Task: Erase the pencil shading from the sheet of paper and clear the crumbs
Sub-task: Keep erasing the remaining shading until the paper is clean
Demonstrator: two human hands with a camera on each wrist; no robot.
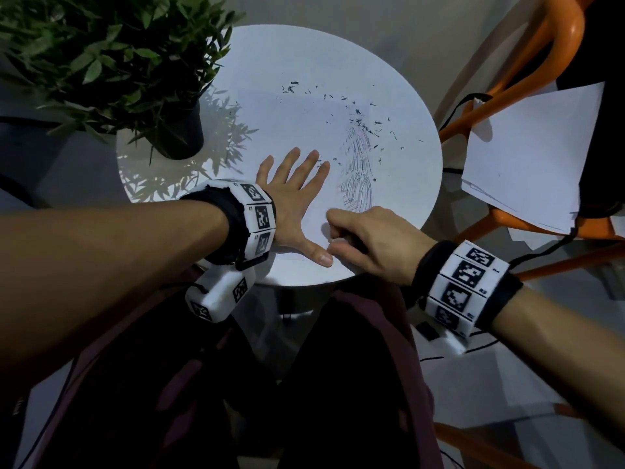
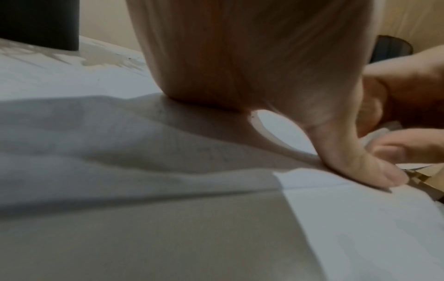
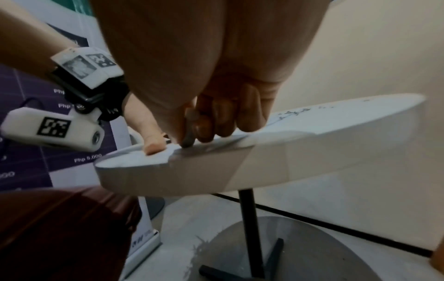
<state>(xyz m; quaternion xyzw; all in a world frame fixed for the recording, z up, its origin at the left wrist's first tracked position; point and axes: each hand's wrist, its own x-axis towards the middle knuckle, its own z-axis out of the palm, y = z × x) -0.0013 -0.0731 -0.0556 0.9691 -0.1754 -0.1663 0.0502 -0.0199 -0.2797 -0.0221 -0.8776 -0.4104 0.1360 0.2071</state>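
Left hand (image 1: 291, 194) lay flat, fingers spread, pinning the sheet of paper (image 1: 304, 130) so it would not slide; right hand (image 1: 368, 238) pinched an eraser (image 3: 190, 131) at the near edge, pencil shading (image 1: 358, 170) and crumbs (image 1: 355, 113) beyond its fingertips.

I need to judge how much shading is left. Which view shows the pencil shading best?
The head view: the pencil shading lies unobstructed on the sheet of paper. The left wrist view shows only faint marks in shadow; the right wrist view sees the sheet edge-on.
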